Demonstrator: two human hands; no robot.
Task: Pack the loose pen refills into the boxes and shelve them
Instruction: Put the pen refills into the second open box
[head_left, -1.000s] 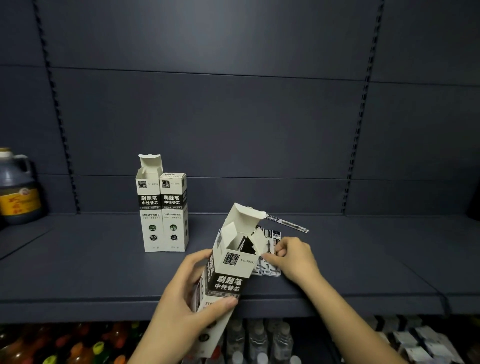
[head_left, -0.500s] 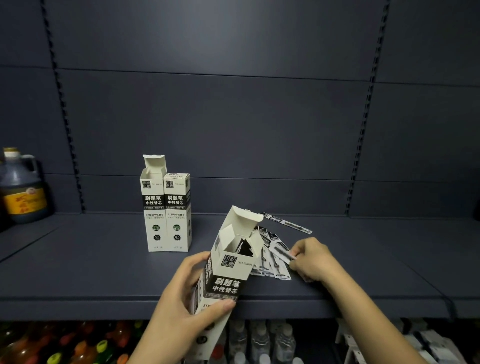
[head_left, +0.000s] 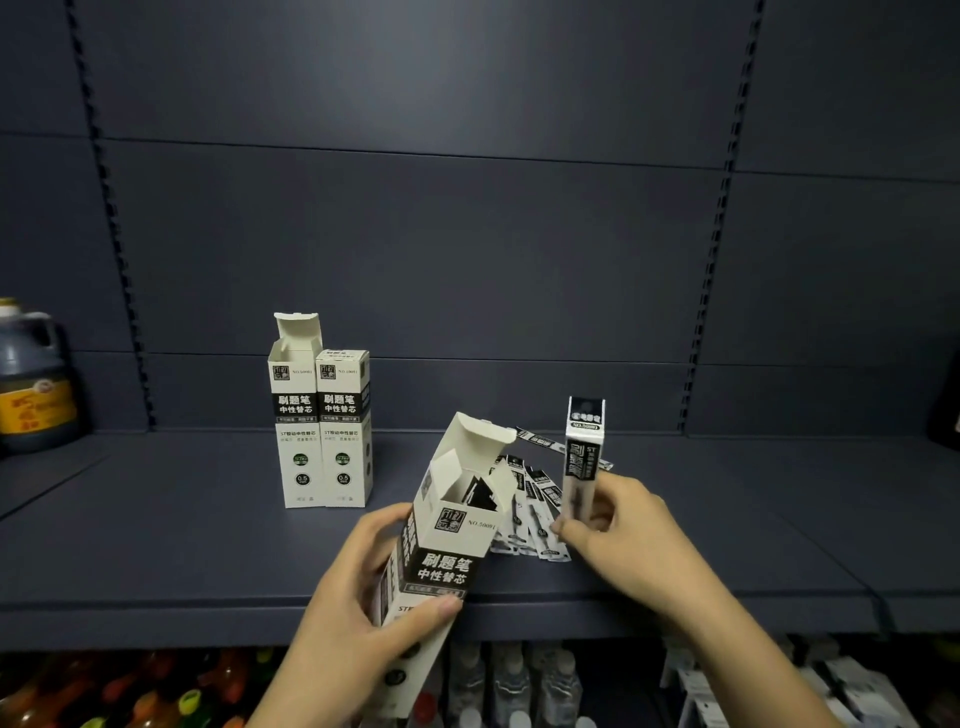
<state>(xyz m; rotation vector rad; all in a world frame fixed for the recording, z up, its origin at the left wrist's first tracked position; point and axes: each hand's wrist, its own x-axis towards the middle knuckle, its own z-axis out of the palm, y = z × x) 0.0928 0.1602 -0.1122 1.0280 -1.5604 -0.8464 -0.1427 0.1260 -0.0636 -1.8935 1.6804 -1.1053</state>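
Open box (head_left: 451, 540) gripped by left hand (head_left: 358, 587); refill pack (head_left: 582, 462) pinched upright by right hand (head_left: 618, 525). Pack should be aligned leftward over the mouth before lowering.

The left hand (head_left: 358, 597) grips the open box (head_left: 447, 545) with thumb in front; the right hand (head_left: 618, 535) pinches one refill packet (head_left: 582, 457) upright, both forearms reaching forward

Left hand (head_left: 358, 597) grips an open box (head_left: 447, 540); right hand (head_left: 618, 525) pinches a refill pack (head_left: 582, 457) upright.
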